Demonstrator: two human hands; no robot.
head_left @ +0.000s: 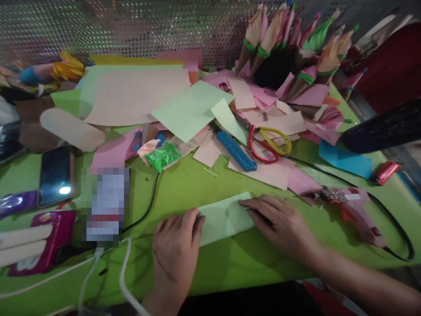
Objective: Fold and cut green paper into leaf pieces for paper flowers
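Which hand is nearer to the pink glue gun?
Right. The right hand is just left of the pink glue gun, not touching it; the left hand is farther left, at the other end of the pale green paper.

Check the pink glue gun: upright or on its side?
On its side: the pink glue gun lies along the green tabletop, broad flank up.

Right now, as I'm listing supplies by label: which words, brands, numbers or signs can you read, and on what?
No text is readable.
Held pale green paper: none shows.
Glue gun: light label, too small to read.
Purple packet: marks too blurred.
Red cylinder: any marks too small.
Pixelated phone screen: unreadable.
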